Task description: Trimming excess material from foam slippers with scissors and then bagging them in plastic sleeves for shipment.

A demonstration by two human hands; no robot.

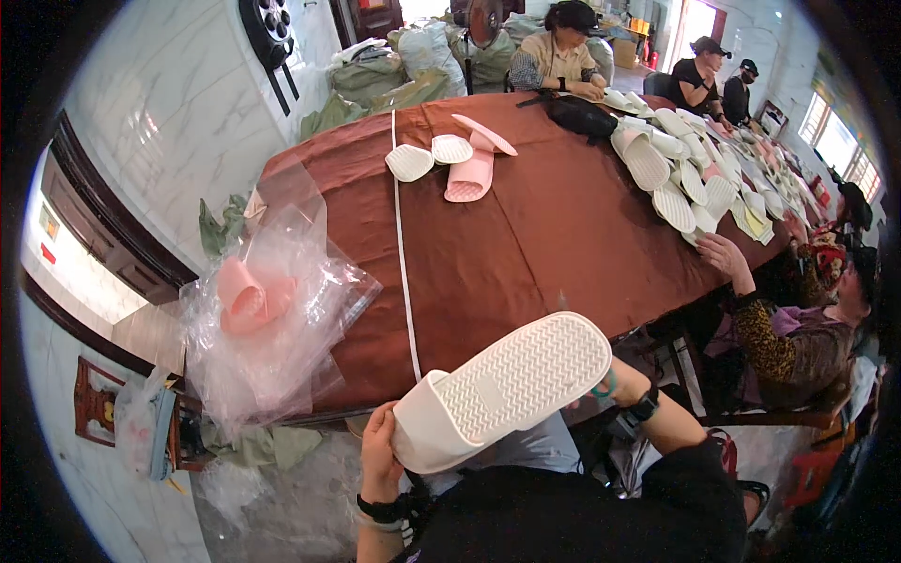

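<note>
I look down on a white foam slipper with a ribbed sole [511,385], held sole-up in the lower centre of the frame, just in front of the near edge of a long table covered in brown cloth [526,244]. My left hand [380,450] is clamped on the slipper's strap end, fingers curled around its edge. My right hand [610,383] is mostly hidden behind the slipper's far end, touching it; I cannot tell how its fingers are set. A black wristwatch [644,405] sits on my right wrist.

At the left of the frame, crumpled clear plastic bags [272,319] hold a pink slipper [246,296]. In the upper centre, a pair of pink slippers [474,169] lies beside two white insoles [427,157]. At the upper right, a row of white slippers [690,169] runs along the table, where other people sit at work.
</note>
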